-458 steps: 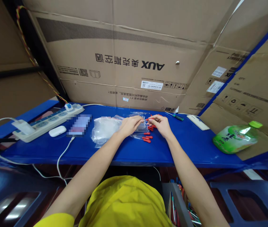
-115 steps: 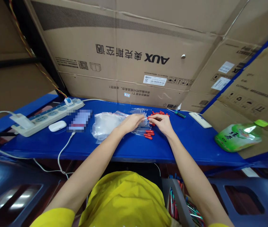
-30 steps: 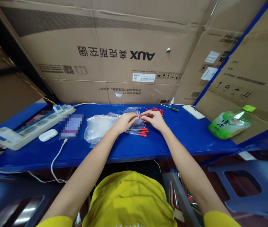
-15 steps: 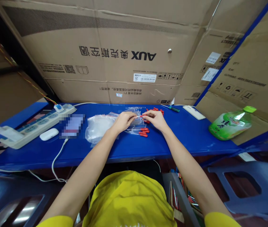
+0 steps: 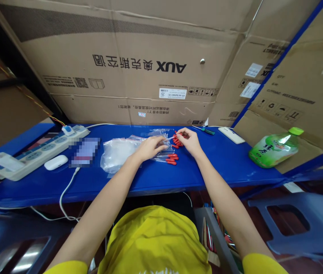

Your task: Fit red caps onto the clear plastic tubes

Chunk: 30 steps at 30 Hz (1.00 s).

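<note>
On the blue table, thin clear glass tubes [image 5: 158,132] lie in a loose bunch. My left hand [image 5: 151,147] is over them, its fingers pinched on a slim glass tube [image 5: 169,139] that points to the right. Just to the right, my right hand [image 5: 189,140] bends over a small pile of red rubber bulbs [image 5: 178,140], its thumb and fingers closing on one; the fingertips are partly hidden among them. Nearer me lie several droppers [image 5: 171,162], glass tubes fitted with red bulbs. Clear zip bags [image 5: 118,154] are left of my left hand.
A green-handled screwdriver [image 5: 207,131], a white power bank [image 5: 231,135] and a green drink bottle [image 5: 274,149] are to the right. Leftward are a blurred-out phone [image 5: 85,152], a white earbud case [image 5: 56,162] and a power strip [image 5: 46,150]. Cardboard [image 5: 138,45] walls the back.
My right hand has moved away from my left fingertips, slightly up over the red bulbs. My left hand stays almost in place. The whole view has shifted slightly.
</note>
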Motion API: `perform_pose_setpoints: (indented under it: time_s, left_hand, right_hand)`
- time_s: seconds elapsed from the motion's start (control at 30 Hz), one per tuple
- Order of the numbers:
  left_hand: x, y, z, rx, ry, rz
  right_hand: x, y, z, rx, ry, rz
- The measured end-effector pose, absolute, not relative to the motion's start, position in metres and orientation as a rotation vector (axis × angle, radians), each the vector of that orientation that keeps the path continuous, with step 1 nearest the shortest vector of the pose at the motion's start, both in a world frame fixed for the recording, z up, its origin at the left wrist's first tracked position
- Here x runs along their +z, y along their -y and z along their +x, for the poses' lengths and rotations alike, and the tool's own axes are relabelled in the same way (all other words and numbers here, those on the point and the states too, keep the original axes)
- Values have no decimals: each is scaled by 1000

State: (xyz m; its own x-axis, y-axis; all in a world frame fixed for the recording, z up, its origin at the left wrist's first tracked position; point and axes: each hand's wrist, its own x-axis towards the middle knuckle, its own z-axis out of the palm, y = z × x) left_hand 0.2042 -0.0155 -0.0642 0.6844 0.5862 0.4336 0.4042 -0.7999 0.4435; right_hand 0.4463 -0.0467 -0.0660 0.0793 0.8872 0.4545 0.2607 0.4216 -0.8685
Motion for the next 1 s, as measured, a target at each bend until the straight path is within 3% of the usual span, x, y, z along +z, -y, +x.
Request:
perform_pose_setpoints:
  time_s: [0.33, 0.73, 1.0]
  left_hand:
    - [-67, 10, 204, 631, -682, 2728]
    - [-50, 26, 208, 370, -922, 2855]
    - [-56, 22, 204, 560, -848, 2835]
  right_hand:
    - [-69, 39, 459, 575, 1167, -1069]
    - [-59, 49, 453, 750, 1489, -1024]
    - [-54, 54, 461, 785, 1456, -989]
